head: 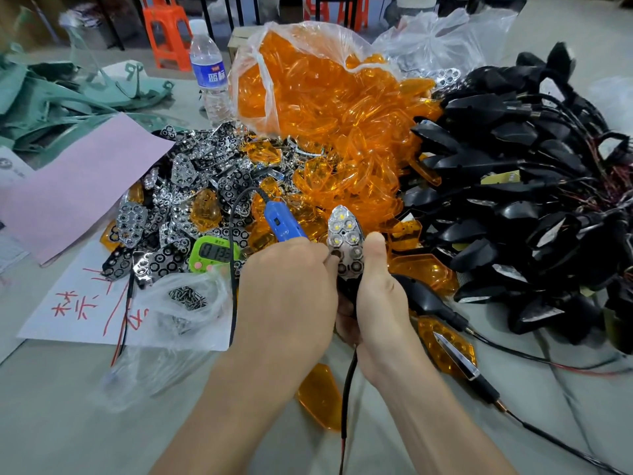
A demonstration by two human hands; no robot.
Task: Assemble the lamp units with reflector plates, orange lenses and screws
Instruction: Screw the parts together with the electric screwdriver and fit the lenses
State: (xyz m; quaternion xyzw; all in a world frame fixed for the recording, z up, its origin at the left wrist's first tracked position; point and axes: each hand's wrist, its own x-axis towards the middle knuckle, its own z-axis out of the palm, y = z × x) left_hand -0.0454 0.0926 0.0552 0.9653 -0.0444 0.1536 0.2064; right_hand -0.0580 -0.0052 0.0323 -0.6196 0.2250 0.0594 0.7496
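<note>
Head view looks down on a grey surface [68, 423] crowded with parts. The right hand [376, 296] grips a black lamp unit [346, 286] upright, fingers wrapped round its body and the thumb lying along the right edge of the chrome reflector plate [344, 241] seated in its front, where small LEDs show through the plate's holes. A black cable hangs from the unit between the wrists. The left hand [284, 296] is curled round a blue electric screwdriver [284, 224], its fingertips touching the left edge of the plate; the tool's tip is hidden behind the hand.

Behind the hands lies a heap of loose chrome reflector plates [191, 186], and beside it a clear plastic bag of orange lenses [325, 97] spills forward. To the right sits a pile of black lamp housings with wires [513, 200]. A small clear bag of screws [188, 298] rests on a white sheet with red writing [78, 303], near a green digital timer [214, 252]. A single orange lens [320, 395] lies under the forearms, and a finished lamp with orange lens [448, 347] lies just right of the right hand.
</note>
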